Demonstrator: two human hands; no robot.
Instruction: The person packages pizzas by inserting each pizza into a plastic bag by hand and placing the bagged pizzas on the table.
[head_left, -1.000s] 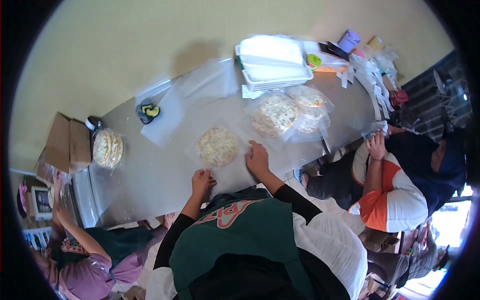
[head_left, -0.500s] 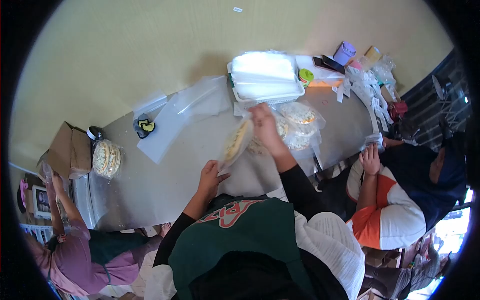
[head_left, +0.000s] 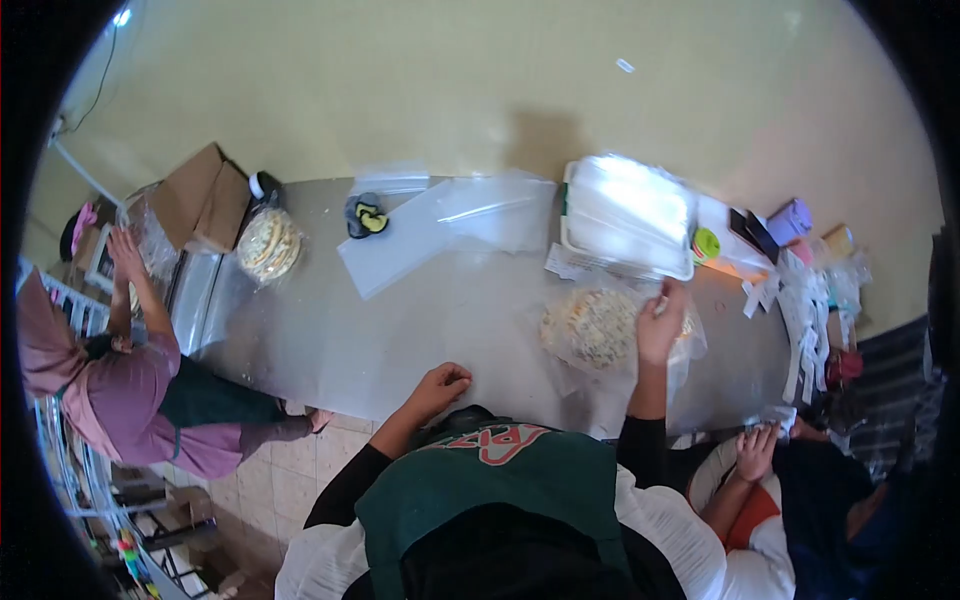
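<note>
My left hand [head_left: 438,388] hovers by the front edge of the metal table [head_left: 300,330], fingers curled in with nothing visible in them. Over the bagged pizzas, my right hand [head_left: 662,318] is closed near the front right corner of a white basket [head_left: 625,268]. Whether anything is between its fingers I cannot make out. Directly left of that hand lies a pizza in a clear plastic bag [head_left: 600,330], topped with pale shreds and orange bits. More bagged pizza [head_left: 688,335] is partly hidden behind my right hand and wrist.
Clear plastic bags fill the basket. Flat plastic sheets [head_left: 400,245] and a black-and-yellow bundle [head_left: 367,215] lie at left. Beyond are bagged pizzas [head_left: 268,245] and a cardboard box [head_left: 205,200]. Phones [head_left: 752,232] and label strips [head_left: 803,325] sit right. A co-worker is on each side.
The bagged pizza held between my hands has left my left hand and now appears to lie with the others. My right hand is over the stack. The view has swung left.
</note>
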